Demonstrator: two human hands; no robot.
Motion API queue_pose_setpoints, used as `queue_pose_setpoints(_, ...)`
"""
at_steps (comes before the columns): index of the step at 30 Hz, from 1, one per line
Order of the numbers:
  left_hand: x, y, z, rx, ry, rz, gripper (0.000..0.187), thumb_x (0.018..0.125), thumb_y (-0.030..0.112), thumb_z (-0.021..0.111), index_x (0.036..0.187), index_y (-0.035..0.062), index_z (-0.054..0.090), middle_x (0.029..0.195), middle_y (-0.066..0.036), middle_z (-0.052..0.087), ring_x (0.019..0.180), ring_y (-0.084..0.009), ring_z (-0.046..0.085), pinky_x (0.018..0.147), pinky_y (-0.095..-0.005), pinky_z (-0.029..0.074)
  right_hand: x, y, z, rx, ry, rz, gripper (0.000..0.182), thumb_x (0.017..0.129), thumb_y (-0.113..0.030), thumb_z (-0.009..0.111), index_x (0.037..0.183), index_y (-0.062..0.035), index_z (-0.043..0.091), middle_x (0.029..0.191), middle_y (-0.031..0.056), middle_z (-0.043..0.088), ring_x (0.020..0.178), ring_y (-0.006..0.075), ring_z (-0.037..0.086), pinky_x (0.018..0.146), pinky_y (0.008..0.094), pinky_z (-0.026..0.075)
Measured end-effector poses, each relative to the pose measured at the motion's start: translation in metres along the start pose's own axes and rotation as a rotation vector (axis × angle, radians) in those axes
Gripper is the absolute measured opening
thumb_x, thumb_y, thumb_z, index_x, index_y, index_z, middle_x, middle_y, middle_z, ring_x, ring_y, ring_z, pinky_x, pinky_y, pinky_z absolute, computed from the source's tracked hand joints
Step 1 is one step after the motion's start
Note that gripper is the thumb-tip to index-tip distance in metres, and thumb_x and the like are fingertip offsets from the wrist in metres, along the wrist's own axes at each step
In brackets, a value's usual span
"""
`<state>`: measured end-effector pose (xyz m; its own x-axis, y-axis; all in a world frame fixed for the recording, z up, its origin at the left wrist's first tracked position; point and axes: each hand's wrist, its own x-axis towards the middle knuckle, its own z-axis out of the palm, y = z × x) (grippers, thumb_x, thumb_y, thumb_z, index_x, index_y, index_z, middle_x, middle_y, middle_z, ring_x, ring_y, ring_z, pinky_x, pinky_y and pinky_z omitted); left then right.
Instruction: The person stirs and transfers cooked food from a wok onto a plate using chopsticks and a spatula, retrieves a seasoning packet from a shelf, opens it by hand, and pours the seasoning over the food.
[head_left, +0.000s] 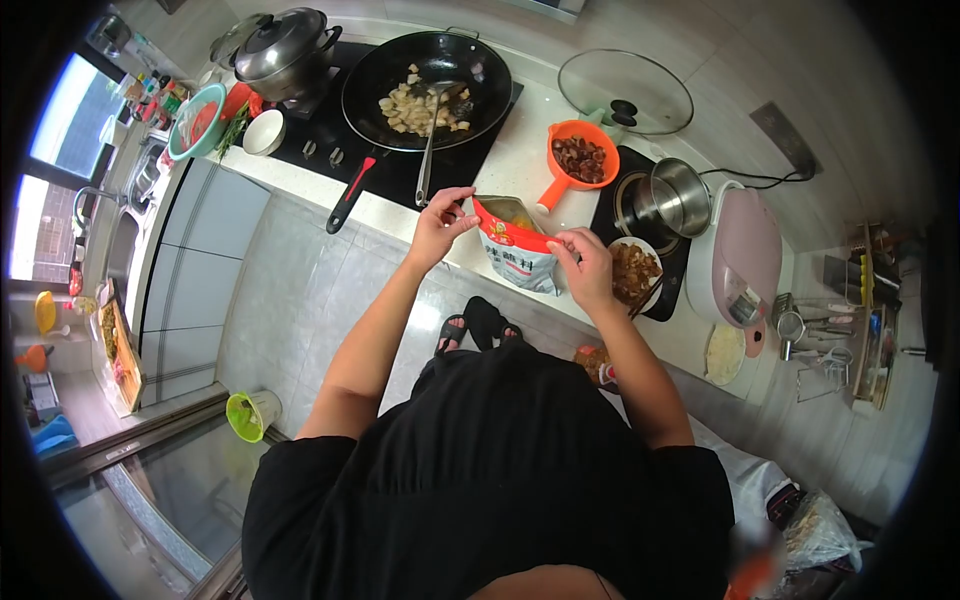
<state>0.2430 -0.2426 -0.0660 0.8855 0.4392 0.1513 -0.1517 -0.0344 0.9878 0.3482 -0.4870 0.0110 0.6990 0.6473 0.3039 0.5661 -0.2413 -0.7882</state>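
Note:
A red and white seasoning bag (520,262) hangs between my hands at the counter's edge, its top pulled apart. My left hand (440,225) pinches the bag's left upper corner. On the opposite corner, my right hand (585,268) is closed. Just past my left hand lies the handle of a metal spatula (428,150), its head in the black wok (360,110) among pale chopped pieces. Behind the bag is an orange strainer (556,190) with dark brown chunks. Close to my right wrist, a plate of brown food (635,272) has chopsticks on it.
A lidded steel pot (285,65) stands left of the wok. Toward the right are a glass lid (650,85), a small steel saucepan (680,195) and a pink rice cooker (735,250). A black and red utensil (350,198) juts over the counter edge. A green-rimmed bin (250,412) is on the floor.

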Motion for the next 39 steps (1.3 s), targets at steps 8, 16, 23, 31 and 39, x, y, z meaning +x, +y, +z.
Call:
queue_pose_setpoints(8,0.004,-0.013,-0.016,0.247,-0.232,-0.057,0.025,0.075,0.008,0.077,0.098,0.0060,0.068,0.101,-0.001,0.058,0.078,-0.0094,0.051,0.069,-0.0221,0.044,-0.019,0.021,0.007,0.021,0.014,0.147,0.012,0.082,-0.006,0.069,0.089,0.0018,0.064,0.084,0.0091,0.063,0.070,0.0166,0.061,0.066,0.0274,0.049)
queue_pose_setpoints(16,0.000,0.013,0.014,0.473,-0.300,0.211,0.015,0.076,0.010,0.074,0.087,0.0013,0.069,0.083,-0.010,0.062,0.072,-0.0212,0.059,0.064,-0.0300,0.048,-0.023,0.025,-0.014,-0.180,-0.062,0.022,0.014,0.079,-0.012,0.072,0.089,-0.0035,0.068,0.084,0.0071,0.064,0.075,0.0219,0.062,0.067,0.0311,0.050)
queue_pose_setpoints(23,0.006,0.032,0.019,0.750,-0.328,0.186,0.012,0.075,0.013,0.073,0.080,0.0039,0.068,0.081,-0.010,0.063,0.083,-0.0282,0.060,0.071,-0.0367,0.049,-0.024,0.034,-0.015,-0.473,-0.056,-0.091,0.015,0.079,-0.024,0.069,0.082,-0.0097,0.067,0.081,0.0037,0.061,0.079,0.0234,0.061,0.068,0.0362,0.049)
queue_pose_setpoints(31,0.005,0.036,0.028,0.877,-0.278,0.140,0.011,0.073,0.014,0.073,0.077,0.0050,0.068,0.082,-0.009,0.064,0.085,-0.0287,0.061,0.073,-0.0386,0.049,-0.028,0.041,-0.008,-0.660,-0.063,-0.071,0.013,0.083,-0.023,0.064,0.088,-0.0104,0.063,0.083,0.0048,0.061,0.082,0.0250,0.061,0.068,0.0378,0.049)
queue_pose_setpoints(39,0.006,0.037,0.021,0.735,-0.371,0.130,0.012,0.073,0.009,0.074,0.081,0.0025,0.068,0.082,-0.011,0.063,0.077,-0.0277,0.061,0.069,-0.0356,0.048,-0.022,0.033,-0.012,-0.636,-0.091,-0.092,0.014,0.085,-0.025,0.063,0.087,-0.0103,0.061,0.083,0.0053,0.058,0.084,0.0246,0.060,0.069,0.0380,0.049)
